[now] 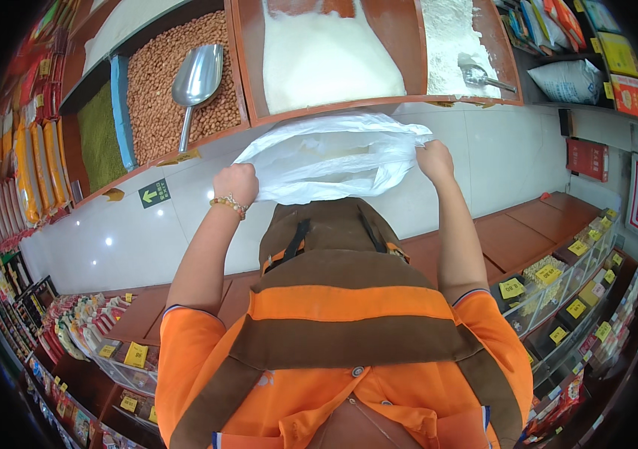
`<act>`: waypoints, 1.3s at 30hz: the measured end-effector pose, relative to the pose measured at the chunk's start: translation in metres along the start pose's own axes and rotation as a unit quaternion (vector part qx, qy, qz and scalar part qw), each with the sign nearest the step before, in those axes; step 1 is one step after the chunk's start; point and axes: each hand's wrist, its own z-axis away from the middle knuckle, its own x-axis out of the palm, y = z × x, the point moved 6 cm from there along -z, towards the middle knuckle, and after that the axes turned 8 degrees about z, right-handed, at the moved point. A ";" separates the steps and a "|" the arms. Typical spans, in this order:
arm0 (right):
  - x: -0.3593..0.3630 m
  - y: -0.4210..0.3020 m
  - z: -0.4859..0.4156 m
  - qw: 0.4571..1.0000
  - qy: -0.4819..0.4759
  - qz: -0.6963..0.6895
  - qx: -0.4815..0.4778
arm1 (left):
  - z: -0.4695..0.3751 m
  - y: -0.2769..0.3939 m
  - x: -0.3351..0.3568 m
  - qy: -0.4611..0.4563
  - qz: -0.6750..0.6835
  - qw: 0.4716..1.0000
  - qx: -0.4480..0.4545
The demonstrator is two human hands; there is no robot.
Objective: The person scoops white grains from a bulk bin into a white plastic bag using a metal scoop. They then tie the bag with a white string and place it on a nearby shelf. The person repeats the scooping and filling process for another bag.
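A white plastic bag (pixel 330 154) is stretched wide between my two hands, its mouth facing up toward me. My left hand (pixel 236 184) grips the bag's left edge in a fist; a beaded bracelet circles that wrist. On the other side, my right hand (pixel 435 163) pinches the right edge of the bag. Inside the bag only pale folds show, and its bottom is hidden. Just beyond the bag stands a wooden bin of white granular food (pixel 324 67), possibly rice or sugar. Neither hand touches the bin.
Peanuts (pixel 150 84) fill a bin at the left, with a metal scoop (pixel 198 78) lying on them. Beside them are green beans (pixel 97 140) behind a blue divider (pixel 122 112). White flour (pixel 445 45) holds a clear scoop (pixel 479 77). Shelves with packaged goods (pixel 41 168) flank the tiled floor (pixel 117 236).
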 end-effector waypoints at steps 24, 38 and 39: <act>0.013 0.025 0.014 0.999 0.022 -0.014 -0.022 | -0.105 0.109 0.076 -0.119 -0.275 0.912 0.279; -0.003 0.034 0.013 0.990 0.119 0.023 -0.071 | -0.088 0.082 0.011 0.062 0.026 0.990 0.126; -0.005 0.027 0.018 0.987 0.129 0.027 -0.089 | -0.078 0.100 0.013 0.055 0.155 0.970 0.181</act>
